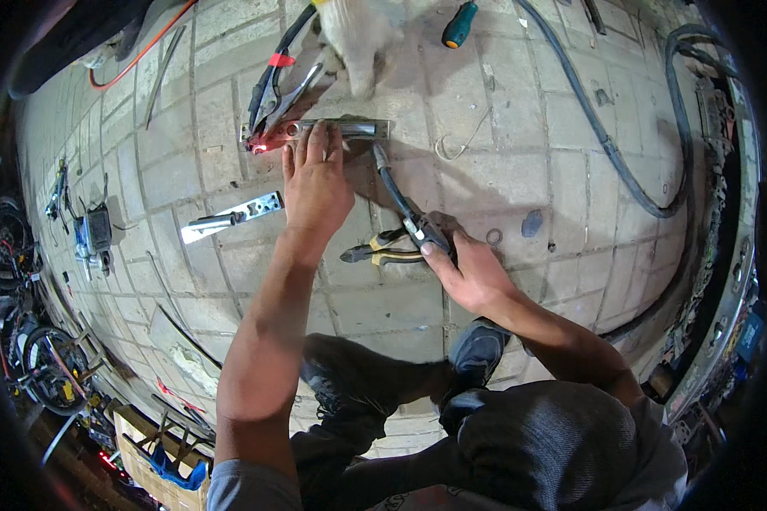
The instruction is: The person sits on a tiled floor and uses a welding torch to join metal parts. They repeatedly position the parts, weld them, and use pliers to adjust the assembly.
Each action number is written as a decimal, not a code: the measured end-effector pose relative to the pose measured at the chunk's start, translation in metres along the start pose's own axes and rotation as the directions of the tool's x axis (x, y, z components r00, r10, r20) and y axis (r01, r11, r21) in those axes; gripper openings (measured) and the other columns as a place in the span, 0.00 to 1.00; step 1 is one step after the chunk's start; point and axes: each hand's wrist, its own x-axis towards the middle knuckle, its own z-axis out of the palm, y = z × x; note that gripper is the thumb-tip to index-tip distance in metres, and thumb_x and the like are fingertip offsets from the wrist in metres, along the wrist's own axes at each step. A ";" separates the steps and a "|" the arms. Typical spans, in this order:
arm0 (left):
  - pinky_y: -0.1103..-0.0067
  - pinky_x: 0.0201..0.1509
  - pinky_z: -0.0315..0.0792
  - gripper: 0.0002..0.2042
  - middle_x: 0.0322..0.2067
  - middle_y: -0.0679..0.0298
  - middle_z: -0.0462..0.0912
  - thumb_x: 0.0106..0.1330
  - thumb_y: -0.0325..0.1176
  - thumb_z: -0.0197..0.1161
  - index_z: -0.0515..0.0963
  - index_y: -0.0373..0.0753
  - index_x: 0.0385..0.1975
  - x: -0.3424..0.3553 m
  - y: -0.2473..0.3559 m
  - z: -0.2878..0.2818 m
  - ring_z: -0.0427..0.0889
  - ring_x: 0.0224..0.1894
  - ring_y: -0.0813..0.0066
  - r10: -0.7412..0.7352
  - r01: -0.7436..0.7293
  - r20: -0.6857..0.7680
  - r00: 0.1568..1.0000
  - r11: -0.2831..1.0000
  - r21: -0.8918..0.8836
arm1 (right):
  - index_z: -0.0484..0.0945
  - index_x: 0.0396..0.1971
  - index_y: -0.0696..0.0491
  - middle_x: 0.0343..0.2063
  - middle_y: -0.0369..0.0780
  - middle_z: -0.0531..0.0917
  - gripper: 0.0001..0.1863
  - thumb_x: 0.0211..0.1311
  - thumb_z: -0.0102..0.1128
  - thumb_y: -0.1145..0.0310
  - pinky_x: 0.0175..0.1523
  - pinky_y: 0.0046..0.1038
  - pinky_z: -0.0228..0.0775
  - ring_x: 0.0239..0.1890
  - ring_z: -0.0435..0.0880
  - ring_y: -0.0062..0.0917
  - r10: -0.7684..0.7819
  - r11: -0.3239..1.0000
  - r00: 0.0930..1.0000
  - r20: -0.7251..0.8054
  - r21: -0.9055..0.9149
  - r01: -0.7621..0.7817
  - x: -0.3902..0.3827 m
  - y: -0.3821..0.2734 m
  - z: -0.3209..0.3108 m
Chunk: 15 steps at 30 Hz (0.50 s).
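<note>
My left hand (317,189) rests with fingers extended on a flat metal piece bearing a round bar (359,129). At that piece's left end is a clamp (279,107) on a dark cable, beside a small red glow (261,146). My right hand (473,272) grips a black torch handle (435,235), whose hose and nozzle (380,157) point to the bar's underside. Pliers with yellow-and-black handles (394,255) lie just left of that hand. Left of my left forearm lies a second shiny metal plate with a tube (230,216).
A pale furry animal (358,47) stands beyond the clamp. A green screwdriver (458,25) lies nearby on the paving (528,119). A thick hose (609,145) loops at right, beside a long metal edge (737,281). Small tools (89,234), bicycles (47,358) and a wooden board (145,451) are at left.
</note>
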 end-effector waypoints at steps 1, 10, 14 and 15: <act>0.55 0.73 0.49 0.38 0.67 0.54 0.57 0.52 0.26 0.61 0.58 0.36 0.68 -0.001 -0.001 0.000 0.55 0.71 0.55 -0.003 0.003 0.004 1.000 1.000 -0.001 | 0.71 0.37 0.65 0.28 0.58 0.79 0.29 0.69 0.49 0.47 0.40 0.48 0.72 0.34 0.81 0.55 0.001 1.000 1.000 0.010 0.004 -0.001 -0.001 -0.006 -0.004; 0.54 0.73 0.47 0.38 0.68 0.55 0.56 0.52 0.26 0.60 0.58 0.37 0.68 -0.002 -0.001 0.001 0.55 0.71 0.55 -0.012 0.012 0.012 1.000 1.000 0.013 | 0.70 0.36 0.67 0.27 0.58 0.78 0.29 0.70 0.49 0.48 0.39 0.45 0.73 0.33 0.81 0.53 0.094 0.995 0.992 0.088 -0.025 -0.092 0.003 -0.014 -0.009; 0.53 0.74 0.46 0.38 0.68 0.56 0.56 0.53 0.27 0.60 0.58 0.38 0.69 0.000 0.001 0.000 0.55 0.71 0.55 -0.028 0.027 0.037 0.999 0.999 0.027 | 0.70 0.34 0.67 0.26 0.58 0.79 0.29 0.70 0.49 0.48 0.38 0.44 0.73 0.31 0.82 0.52 -0.008 0.998 1.000 -0.004 -0.057 0.008 0.003 -0.004 -0.001; 0.53 0.74 0.46 0.38 0.68 0.56 0.56 0.53 0.27 0.60 0.58 0.38 0.69 0.000 0.001 -0.001 0.54 0.71 0.55 -0.032 0.030 0.042 0.999 0.999 0.031 | 0.70 0.34 0.67 0.26 0.58 0.79 0.30 0.70 0.49 0.48 0.38 0.44 0.73 0.31 0.82 0.52 0.005 0.999 1.000 0.010 -0.047 -0.005 0.003 -0.005 -0.001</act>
